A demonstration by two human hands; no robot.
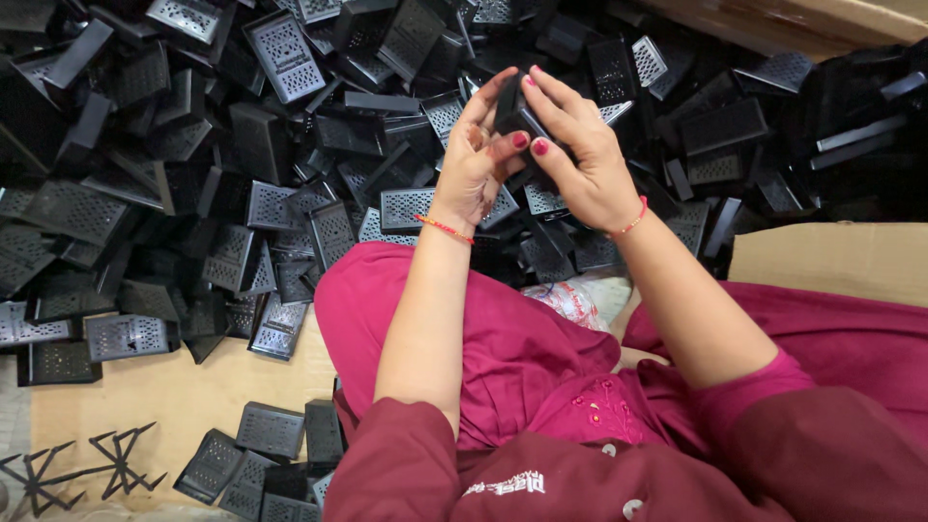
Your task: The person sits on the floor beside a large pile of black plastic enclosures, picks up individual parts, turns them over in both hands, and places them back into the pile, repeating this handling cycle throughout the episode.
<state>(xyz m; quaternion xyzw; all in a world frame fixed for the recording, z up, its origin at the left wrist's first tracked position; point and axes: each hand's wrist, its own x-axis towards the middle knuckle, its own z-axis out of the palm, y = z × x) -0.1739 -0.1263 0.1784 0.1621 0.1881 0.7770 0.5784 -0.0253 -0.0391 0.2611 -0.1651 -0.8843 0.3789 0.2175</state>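
My left hand (471, 164) and my right hand (580, 155) meet above my lap, both gripping one small black plastic part (517, 114) between their fingers. Most of the part is hidden by the fingers; only its dark top edge shows. Each wrist wears a thin red thread. Just beyond the hands spreads a big heap of black perforated plastic casings (280, 53), boxy shells with rows of small holes, lying at all angles.
I sit cross-legged in magenta clothes (503, 338) on flattened cardboard (164, 396). A small cluster of the same casings (271, 430) lies at my left knee. A crumpled plastic bag (570, 300) rests between my legs. A cardboard flap (831, 261) is at right.
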